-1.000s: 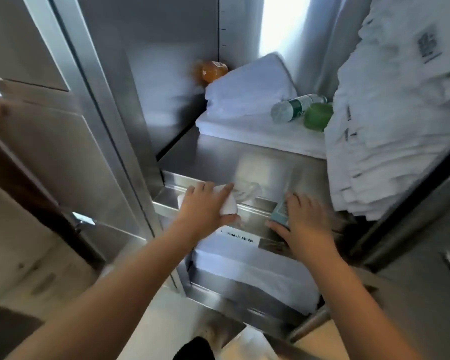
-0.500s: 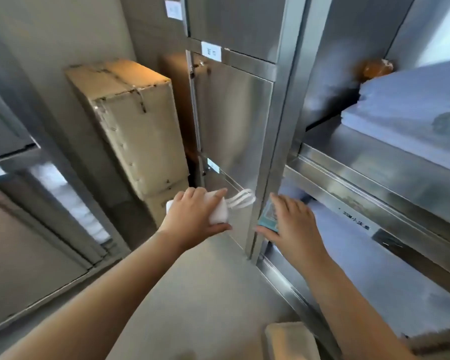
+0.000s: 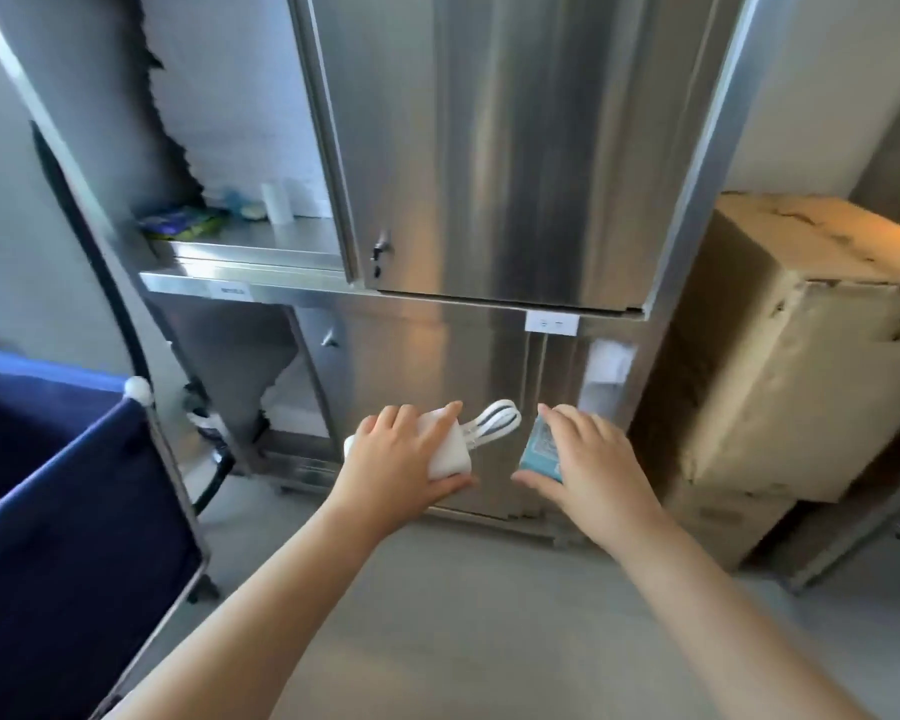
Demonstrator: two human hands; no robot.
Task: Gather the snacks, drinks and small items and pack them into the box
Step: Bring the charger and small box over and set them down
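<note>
left hand [image 3: 404,454] grips a white rectangular plastic block [image 3: 450,452] with a looped cord, right hand [image 3: 591,459] pinches a small blue packet [image 3: 540,454], maybe tissues, before the steel cabinet [image 3: 515,174].

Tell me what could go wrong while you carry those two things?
The white cord loop sticks out loose from the white block in the left hand, so it might snag on something. The right hand holds the blue packet only between fingertips and thumb, so it could slip and drop. Both hands are full, so opening anything would be awkward.
</note>
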